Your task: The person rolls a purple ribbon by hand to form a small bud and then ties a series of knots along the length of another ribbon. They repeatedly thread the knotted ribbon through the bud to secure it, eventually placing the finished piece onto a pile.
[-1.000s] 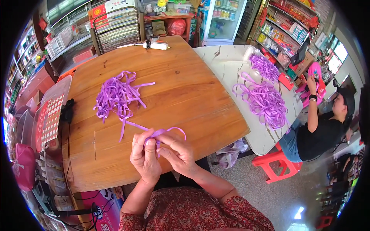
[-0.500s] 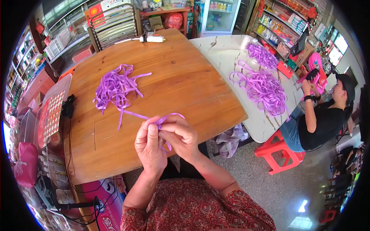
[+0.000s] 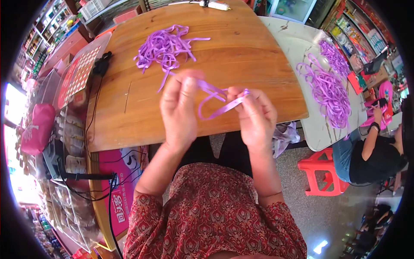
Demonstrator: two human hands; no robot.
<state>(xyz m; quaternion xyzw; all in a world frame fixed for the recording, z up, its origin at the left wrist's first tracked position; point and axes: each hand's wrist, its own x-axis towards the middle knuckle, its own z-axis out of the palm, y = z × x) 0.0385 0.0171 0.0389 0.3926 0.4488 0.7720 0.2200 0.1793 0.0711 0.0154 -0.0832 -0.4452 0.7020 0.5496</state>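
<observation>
A thin purple ribbon runs between my two hands, just over the near edge of the wooden table, with a loop hanging below it. My left hand is closed on the ribbon, its fingertips smeared by motion. One end pinched between thumb and fingers, my right hand holds the ribbon at what looks like a small knot or fold. From behind my left hand the strand seems to lead back to a tangled pile of purple ribbon on the wooden table.
To the right, a white marbled table bears a looped heap of purple ribbon and a tighter bunch. A person sits beyond a red stool. A power strip lies at the far edge; cables hang at left.
My hands have moved apart, drawing the ribbon out between them; the right hand has gone rightward. The whole view has shifted, so the tables sit higher in it.
</observation>
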